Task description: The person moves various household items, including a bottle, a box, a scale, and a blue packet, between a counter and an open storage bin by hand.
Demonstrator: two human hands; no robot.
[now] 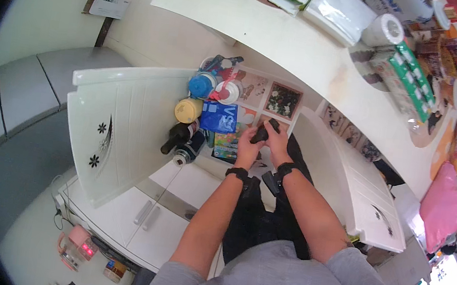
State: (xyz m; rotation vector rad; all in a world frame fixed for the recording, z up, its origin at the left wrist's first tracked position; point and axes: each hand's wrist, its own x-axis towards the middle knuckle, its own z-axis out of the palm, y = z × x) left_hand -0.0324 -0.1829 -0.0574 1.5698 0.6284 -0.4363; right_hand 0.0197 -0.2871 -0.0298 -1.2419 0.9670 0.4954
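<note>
Both hands meet around a small dark object (261, 134), too small in view to name. My left hand (249, 144) grips its lower left side, while my right hand (277, 143) holds its upper right part. Left of the hands lie a blue packet (219, 117) and a colourful printed box (226, 145) inside an open cabinet. Beside these stand a blue-capped container (201, 85), a clear container with a red strap (229, 91), a yellow-lidded jar (188, 110) and dark bottles (179, 137).
Open white cabinet doors stand at left (127, 125) and right (349, 175). A white countertop (309, 58) with tissue packs, a paper roll (384, 29) and food packets crosses above. A pink bag (447, 206) hangs at right. A pink kettle (76, 248) stands lower left.
</note>
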